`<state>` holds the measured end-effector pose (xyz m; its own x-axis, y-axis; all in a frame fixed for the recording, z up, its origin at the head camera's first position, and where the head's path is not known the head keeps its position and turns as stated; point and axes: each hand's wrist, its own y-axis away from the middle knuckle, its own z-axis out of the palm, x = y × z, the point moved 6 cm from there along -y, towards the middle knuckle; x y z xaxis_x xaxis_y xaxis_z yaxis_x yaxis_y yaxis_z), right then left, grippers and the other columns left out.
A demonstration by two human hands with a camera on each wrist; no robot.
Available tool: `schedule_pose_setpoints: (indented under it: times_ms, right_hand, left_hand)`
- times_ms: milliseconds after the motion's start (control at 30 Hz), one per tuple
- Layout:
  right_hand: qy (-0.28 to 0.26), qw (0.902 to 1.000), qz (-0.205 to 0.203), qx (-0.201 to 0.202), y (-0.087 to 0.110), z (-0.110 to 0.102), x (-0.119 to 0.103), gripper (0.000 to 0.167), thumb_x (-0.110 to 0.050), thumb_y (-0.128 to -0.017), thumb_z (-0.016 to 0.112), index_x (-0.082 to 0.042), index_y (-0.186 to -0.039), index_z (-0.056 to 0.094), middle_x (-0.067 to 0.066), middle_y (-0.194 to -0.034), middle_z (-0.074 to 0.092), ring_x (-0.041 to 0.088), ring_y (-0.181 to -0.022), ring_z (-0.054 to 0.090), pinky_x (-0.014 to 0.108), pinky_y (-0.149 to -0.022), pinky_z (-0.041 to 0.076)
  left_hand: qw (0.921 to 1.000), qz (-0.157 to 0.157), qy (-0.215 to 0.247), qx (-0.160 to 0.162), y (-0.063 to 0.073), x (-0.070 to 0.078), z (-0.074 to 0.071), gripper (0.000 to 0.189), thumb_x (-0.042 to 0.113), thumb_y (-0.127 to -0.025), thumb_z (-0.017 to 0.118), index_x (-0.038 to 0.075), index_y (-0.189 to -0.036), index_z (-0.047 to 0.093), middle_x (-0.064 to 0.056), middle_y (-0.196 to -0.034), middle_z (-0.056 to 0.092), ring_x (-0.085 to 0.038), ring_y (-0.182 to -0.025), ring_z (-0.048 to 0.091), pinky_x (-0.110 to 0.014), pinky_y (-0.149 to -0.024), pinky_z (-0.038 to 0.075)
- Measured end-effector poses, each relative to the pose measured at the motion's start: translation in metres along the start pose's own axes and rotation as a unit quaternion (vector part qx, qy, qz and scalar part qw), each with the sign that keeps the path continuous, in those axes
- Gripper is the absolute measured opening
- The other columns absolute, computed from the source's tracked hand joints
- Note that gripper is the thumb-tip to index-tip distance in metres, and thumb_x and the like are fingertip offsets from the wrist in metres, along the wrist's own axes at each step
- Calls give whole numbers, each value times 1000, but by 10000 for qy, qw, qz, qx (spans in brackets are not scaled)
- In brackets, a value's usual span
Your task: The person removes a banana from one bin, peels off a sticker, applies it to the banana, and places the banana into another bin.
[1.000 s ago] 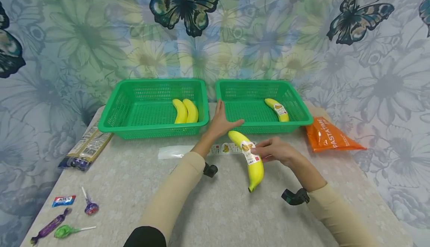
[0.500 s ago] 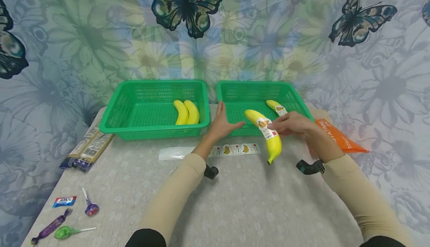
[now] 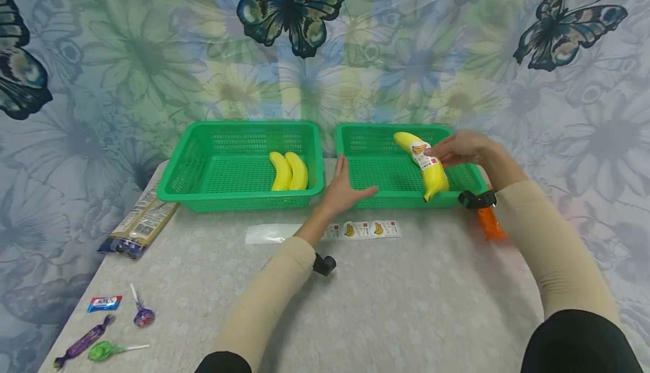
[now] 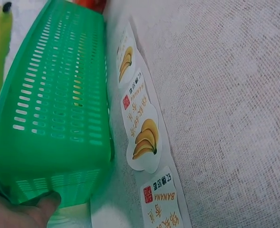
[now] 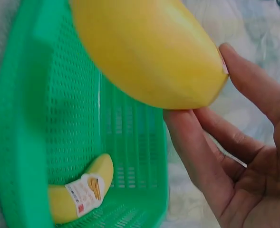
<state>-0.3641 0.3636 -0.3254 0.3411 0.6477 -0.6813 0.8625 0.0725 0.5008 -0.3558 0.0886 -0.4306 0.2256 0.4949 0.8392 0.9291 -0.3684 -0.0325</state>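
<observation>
Below the left hand and right hand stretches the counter. Just left of the left hand, the left basket; under the right hand, the right basket, and a bump on its rim could make it slide. The strip lies this side of the left hand: pulling that hand back low might crumple it. Left hand, fingers straight, holding nothing, at the right basket's corner; whether it's pressing, can't tell. Right hand has the banana pinched, tilted, up over the right basket! Slim grip, I'd say: a slip drops it, or its low end clips the near rim. Another banana lies below the right hand, so a drop could knock it. And the sticker, right by those fingertips: a rub could lift its edge.
</observation>
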Motion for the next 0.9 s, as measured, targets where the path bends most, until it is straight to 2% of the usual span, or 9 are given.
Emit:
schedule_pose_setpoints:
  times_ms: [200, 333, 467, 567, 700, 800, 900]
  right_hand:
    - [227, 9996, 71, -158, -28, -13, 2, 73, -41, -87, 71, 6, -139, 48, -5, -100, 69, 8, -87, 68, 29, -85, 58]
    - [448, 9987, 129, -217, -41, -18, 8, 70, -41, -87, 72, 6, -135, 53, -5, -101, 68, 8, -86, 68, 35, -91, 57]
    - [664, 9972, 297, -182, -53, -20, 19, 55, -41, -85, 74, 0, -122, 67, -6, -94, 70, 10, -83, 68, 37, -91, 57]
    - [778, 9953, 529, -218, -62, -19, 30, 49, -42, -84, 75, -4, -115, 71, -4, -94, 70, 12, -83, 68, 40, -94, 55]
    - [1006, 9917, 700, -397, -74, -15, 40, 57, -42, -85, 74, 1, -122, 65, 4, -106, 69, 13, -88, 68, 45, -101, 51]
    - [1151, 9889, 822, -459, -83, -11, 44, 65, -40, -85, 74, 6, -128, 59, 12, -113, 70, 15, -89, 69, 45, -99, 52]
    - [1235, 9869, 926, -463, -91, -8, 48, 66, -38, -86, 74, 9, -129, 57, 16, -111, 71, 18, -88, 71, 44, -95, 54]
  left_hand:
    - [10000, -23, 29, -36, 2, -2, 1, 119, 62, -79, 69, 13, -157, -6, 5, -165, -17, -31, -152, 12, -50, -118, 31]
    - [10000, -14, 61, -40, 4, -3, 3, 119, 61, -80, 70, 13, -157, -6, 4, -164, -18, -31, -152, 11, -51, -118, 30]
    - [10000, -39, 74, -23, 6, -2, 3, 117, 57, -81, 71, 13, -157, -7, 5, -164, -18, -30, -152, 10, -50, -118, 29]
    - [9999, -16, 104, -16, 6, 1, 3, 117, 56, -81, 71, 13, -157, -7, 5, -164, -17, -29, -153, 9, -50, -119, 29]
    - [9999, 18, 127, -11, 5, 2, 2, 118, 58, -80, 71, 13, -157, -7, 5, -164, -18, -29, -153, 8, -50, -119, 28]
    - [9999, 12, 134, -7, 5, 1, 0, 118, 59, -80, 70, 14, -157, -7, 5, -164, -18, -28, -153, 8, -50, -119, 29]
    - [9998, -17, 176, -20, 5, 0, -1, 118, 59, -80, 70, 16, -157, -7, 6, -164, -18, -29, -152, 9, -51, -118, 30]
